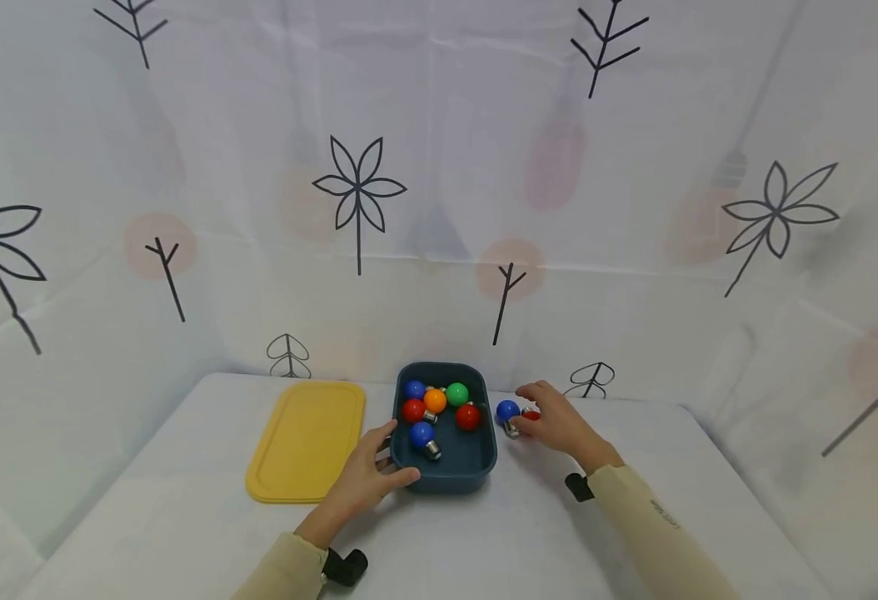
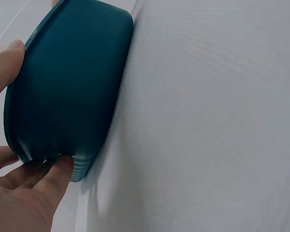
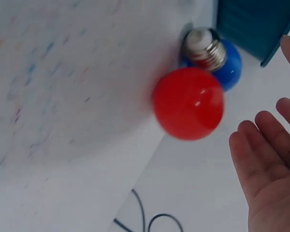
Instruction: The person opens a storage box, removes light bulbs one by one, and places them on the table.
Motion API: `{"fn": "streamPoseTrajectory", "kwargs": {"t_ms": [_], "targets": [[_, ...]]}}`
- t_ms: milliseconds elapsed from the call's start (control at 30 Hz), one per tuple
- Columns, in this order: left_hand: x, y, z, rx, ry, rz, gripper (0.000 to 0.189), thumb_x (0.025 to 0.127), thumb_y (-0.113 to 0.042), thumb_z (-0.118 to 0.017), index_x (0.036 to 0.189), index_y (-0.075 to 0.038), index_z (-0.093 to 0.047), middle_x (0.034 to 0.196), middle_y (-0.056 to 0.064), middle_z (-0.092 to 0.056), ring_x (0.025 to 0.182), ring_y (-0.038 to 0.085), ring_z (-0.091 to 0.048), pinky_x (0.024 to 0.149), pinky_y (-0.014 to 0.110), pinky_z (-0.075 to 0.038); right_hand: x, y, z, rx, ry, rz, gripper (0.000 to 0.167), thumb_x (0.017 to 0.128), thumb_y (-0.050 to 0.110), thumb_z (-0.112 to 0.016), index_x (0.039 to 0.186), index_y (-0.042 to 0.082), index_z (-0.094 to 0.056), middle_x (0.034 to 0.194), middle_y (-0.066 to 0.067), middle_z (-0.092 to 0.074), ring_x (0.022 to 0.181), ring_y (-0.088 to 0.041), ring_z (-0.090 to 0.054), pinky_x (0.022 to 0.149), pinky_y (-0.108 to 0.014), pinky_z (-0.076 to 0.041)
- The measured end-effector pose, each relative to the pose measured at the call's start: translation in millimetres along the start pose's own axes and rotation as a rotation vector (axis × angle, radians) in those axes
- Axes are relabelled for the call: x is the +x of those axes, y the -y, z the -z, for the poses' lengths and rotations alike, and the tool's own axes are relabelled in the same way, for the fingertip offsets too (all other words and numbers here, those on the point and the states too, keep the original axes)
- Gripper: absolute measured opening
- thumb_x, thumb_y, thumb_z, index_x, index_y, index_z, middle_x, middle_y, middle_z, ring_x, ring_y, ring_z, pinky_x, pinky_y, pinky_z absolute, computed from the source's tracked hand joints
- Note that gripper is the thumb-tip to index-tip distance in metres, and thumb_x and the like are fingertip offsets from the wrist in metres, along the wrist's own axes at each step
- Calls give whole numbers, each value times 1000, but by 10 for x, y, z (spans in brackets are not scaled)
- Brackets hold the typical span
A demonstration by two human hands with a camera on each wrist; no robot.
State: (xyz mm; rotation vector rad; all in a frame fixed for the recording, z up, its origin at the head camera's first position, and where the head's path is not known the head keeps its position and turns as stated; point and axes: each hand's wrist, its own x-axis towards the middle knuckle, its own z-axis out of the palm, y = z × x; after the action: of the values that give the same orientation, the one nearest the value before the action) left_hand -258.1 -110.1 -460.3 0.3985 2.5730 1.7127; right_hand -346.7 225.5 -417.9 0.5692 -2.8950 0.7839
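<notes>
Sleeves [image 1: 281, 571] nearest, both reaching forward over white table [image 1: 469, 550]. Left hand [image 1: 364, 479] steadies box [image 1: 446, 483]: thumb at the near-left corner, fingers bent against the left wall. Right hand [image 1: 559, 429] hovers by red bulb [image 3: 188, 104] and blue bulb [image 1: 507, 411], just right of the box; fingers spread, holding nothing. More bulbs [image 1: 435, 401] lie inside, mostly left and far. Judgement: pinch one by its round end, gently, lest its neighbour roll; keep the box braced. Far table edge runs close behind the loose pair, so draw nearward, then clear the rim. Room on the right and near; yellow panel [image 1: 307, 442] limits the left.
</notes>
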Motion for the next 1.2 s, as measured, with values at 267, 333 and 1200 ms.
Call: {"fn": "streamPoseTrajectory", "kwargs": {"t_ms": [267, 333, 1200], "targets": [[-3, -6, 0, -5, 0, -5, 87, 81, -32, -77, 149, -7, -29, 149, 19, -31, 132, 36, -37, 102, 48, -41, 22, 303, -39, 1, -53, 100, 47, 86, 27, -71, 126, 6, -57, 123, -9, -54, 112, -29, -54, 94, -46, -50], [-5, -11, 2, -6, 0, -4, 87, 81, -31, -77, 149, -7, -29, 149, 19, -31, 132, 36, -37, 102, 48, -41, 30, 381, -52, -6, -51, 113, 46, 87, 29, -71, 126, 6, -57, 123, -8, -54, 111, -27, -54, 95, -46, -49], [-13, -11, 8, -9, 2, -33, 88, 80, -33, -77, 148, -5, -30, 148, 19, -32, 132, 36, -38, 103, 47, -41, 153, 1002, -415, -33, 184, 254, 53, 88, 33, -70, 131, 8, -54, 127, -8, -51, 109, -26, -54, 96, -41, -50]]}}
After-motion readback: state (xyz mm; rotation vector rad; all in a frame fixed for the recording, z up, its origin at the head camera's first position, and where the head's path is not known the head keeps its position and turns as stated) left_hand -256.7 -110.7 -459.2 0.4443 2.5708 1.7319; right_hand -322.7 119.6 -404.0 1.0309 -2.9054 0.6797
